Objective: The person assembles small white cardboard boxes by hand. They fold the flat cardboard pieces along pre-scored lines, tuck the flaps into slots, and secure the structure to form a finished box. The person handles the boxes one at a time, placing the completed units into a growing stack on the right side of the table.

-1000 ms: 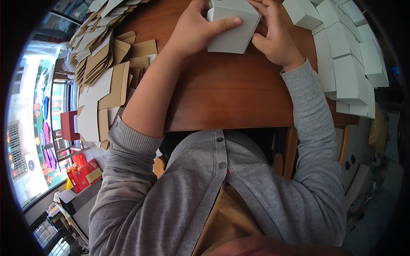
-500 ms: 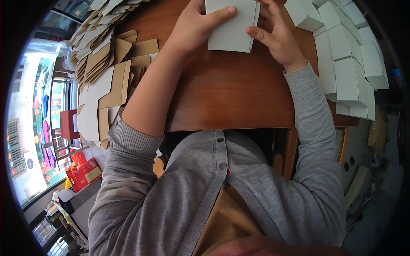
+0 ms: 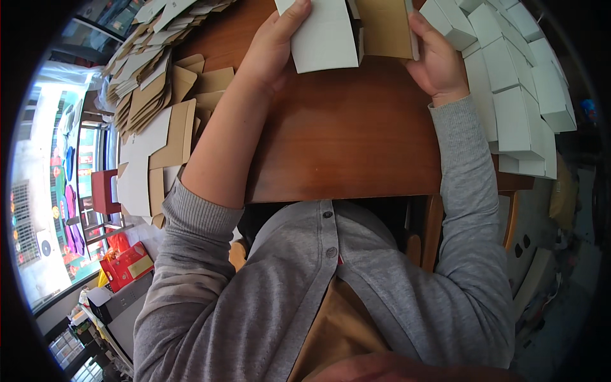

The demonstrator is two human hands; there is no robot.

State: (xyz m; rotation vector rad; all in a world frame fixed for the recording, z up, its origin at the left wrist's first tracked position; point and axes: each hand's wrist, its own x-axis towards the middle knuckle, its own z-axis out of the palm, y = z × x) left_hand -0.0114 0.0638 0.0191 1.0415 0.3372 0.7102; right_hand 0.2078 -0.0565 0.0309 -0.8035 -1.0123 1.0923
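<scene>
Above the far part of the table I hold a partly unfolded cardboard box (image 3: 324, 38), white outside and brown inside. Its upper end runs out of the picture. My left hand (image 3: 278, 41) grips the white panel on the left, thumb on top. On the other side my right hand (image 3: 437, 60) is closed on the box's right edge, with the thumb at the brown inner face. The panels stand spread apart, and a gap with a folded flap shows between the white and the brown part.
A brown wooden table (image 3: 344, 146) lies before me. Along its left side, flat unfolded box blanks (image 3: 143, 102) are heaped. Several finished white boxes (image 3: 519, 121) are stacked at the right edge. A red bag (image 3: 127, 264) stands at the lower left.
The box was a flat folded piece between both hands. Now its panels are pulled apart, showing the brown inside. The right hand has moved to the right, the left slightly left.
</scene>
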